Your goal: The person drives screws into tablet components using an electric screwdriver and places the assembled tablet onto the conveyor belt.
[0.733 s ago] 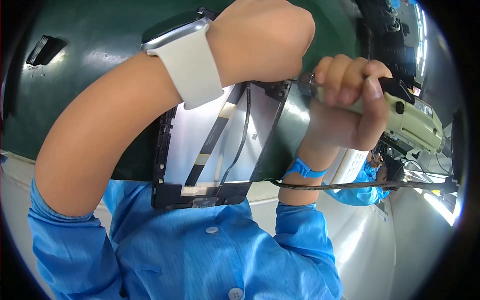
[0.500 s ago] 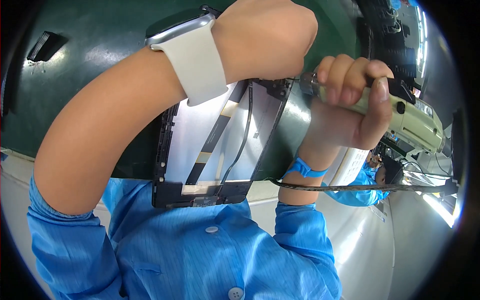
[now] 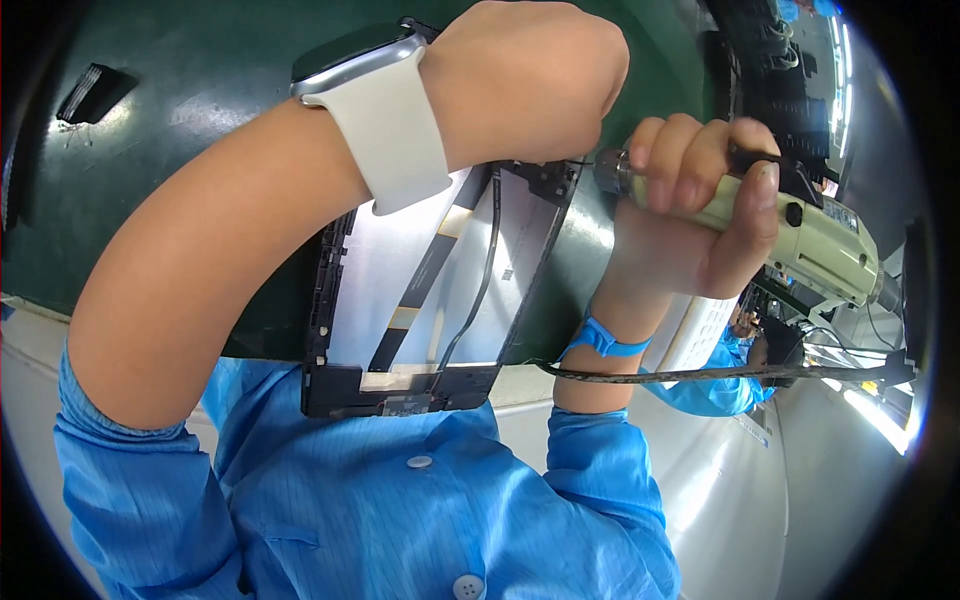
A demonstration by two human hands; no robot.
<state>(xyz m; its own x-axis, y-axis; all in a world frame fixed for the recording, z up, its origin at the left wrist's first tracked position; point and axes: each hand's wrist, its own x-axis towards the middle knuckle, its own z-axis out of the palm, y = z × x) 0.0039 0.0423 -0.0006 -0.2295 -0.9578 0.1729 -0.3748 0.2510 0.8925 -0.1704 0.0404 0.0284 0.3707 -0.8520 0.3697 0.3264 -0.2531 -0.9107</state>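
My right hand (image 3: 715, 200) is wrapped round a pale green electric screwdriver (image 3: 825, 245), held nearly level. Its thin bit points left at the upper right corner of an opened flat device (image 3: 455, 290); whether the tip touches is hard to see. The device has a black frame, silvery panels, a flat black ribbon and a black cable. It leans tilted, its near edge close to my blue coat. Over its far end bends my left hand (image 3: 530, 85), back upward and knuckles curled. The fingers of that hand, and anything in them, are hidden.
A dark green work surface (image 3: 200, 60) lies beyond my arms, with a small black bundle (image 3: 95, 92) at far left. A dark cord (image 3: 680, 376) crosses my right forearm. A white block (image 3: 690, 335) and another person's blue sleeve (image 3: 715, 388) are at the right.
The screwdriver and both hands have shifted very slightly left. The device has barely moved, and the grip on the screwdriver is the same.
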